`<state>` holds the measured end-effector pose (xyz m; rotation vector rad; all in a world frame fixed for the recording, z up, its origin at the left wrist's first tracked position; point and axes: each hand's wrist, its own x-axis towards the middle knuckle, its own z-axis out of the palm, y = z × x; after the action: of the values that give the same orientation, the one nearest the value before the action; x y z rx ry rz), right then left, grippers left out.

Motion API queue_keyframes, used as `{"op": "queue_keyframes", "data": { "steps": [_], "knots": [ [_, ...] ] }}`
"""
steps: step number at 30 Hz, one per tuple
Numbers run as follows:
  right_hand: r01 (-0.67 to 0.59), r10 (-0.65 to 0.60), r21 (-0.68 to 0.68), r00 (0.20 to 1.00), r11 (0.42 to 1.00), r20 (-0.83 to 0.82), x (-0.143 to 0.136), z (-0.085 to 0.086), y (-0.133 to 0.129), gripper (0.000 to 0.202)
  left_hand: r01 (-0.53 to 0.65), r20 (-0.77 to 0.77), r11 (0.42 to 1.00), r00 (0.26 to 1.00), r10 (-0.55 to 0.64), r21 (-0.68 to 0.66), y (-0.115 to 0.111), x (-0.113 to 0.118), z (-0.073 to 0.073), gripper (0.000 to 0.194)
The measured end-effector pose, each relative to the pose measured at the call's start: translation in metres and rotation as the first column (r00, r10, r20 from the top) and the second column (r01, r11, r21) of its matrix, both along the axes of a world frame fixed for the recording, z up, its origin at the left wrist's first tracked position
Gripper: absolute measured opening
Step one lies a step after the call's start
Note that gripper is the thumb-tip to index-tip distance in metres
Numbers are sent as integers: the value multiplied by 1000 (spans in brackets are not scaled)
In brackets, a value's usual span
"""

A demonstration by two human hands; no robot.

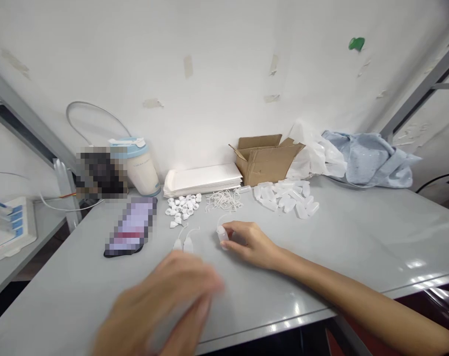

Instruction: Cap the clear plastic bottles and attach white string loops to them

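My right hand (254, 242) holds a small translucent bottle (222, 237) between thumb and fingers, on the grey table; a thin white strip rises from its top. My left hand (168, 301) is large and blurred in the near foreground, its fingers smeared by motion. Just beyond it, two small translucent pieces with thin strips (188, 244) lie partly hidden. White caps (182, 205) form a loose group, beside a tangle of thin white strips (224, 200). Several translucent bottles (286, 195) are heaped farther right.
Along the wall stand a cup (143, 168), a stack of white sheets (204, 179), an open cardboard box (267, 165), a white plastic bag (315, 153) and blue cloth (373, 158). A phone (131, 227) lies left on the table (358, 237).
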<state>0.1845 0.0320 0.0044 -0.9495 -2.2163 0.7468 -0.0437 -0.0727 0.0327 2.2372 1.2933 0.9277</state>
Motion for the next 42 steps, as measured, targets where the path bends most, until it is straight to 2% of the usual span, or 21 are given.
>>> {"op": "queue_keyframes", "data": {
  "steps": [1, 3, 7, 10, 13, 17, 20, 23, 29, 42],
  "knots": [
    [2, -3, -55, 1000, 998, -30, -1, 2, -1, 11, 7, -20, 999, 1000, -6, 33, 11, 8, 4, 23],
    [3, -17, -156, 996, 988, -87, -3, 6, -4, 11, -1, -143, 975, 989, 34, 222, 31, 22, 6, 28],
    [-30, -25, -288, 983, 957, -184, -6, 8, -7, 15, 119, -398, 912, 916, 52, 393, 52, 36, -5, 42],
    [-72, -17, -359, 971, 931, -238, -7, 6, -8, 15, 151, -455, 868, 886, 94, 473, 55, 39, -14, 40],
    [-115, -11, -415, 957, 902, -288, -8, 4, -8, 16, 140, -434, 853, 894, 110, 503, 56, 41, -18, 36],
    [-147, 12, -446, 956, 883, -292, -7, 5, -9, 20, 117, -380, 903, 924, 54, 413, 60, 30, -15, 36],
    [-66, -36, -419, 973, 906, -230, -5, 8, -8, 23, 74, -354, 964, 935, 22, 254, 68, 12, -12, 37],
    [3, -91, -410, 977, 912, -193, -3, 11, -7, 23, 24, -348, 992, 937, 21, 124, 74, -6, -12, 37],
    [65, -145, -427, 977, 902, -158, -1, 12, -3, 19, 19, -350, 1000, 937, -23, -16, 78, -12, -17, 38],
    [85, -152, -383, 977, 920, -148, 1, 9, 1, 17, 8, -350, 996, 936, -40, -94, 77, -17, -20, 39]
  ]
}}
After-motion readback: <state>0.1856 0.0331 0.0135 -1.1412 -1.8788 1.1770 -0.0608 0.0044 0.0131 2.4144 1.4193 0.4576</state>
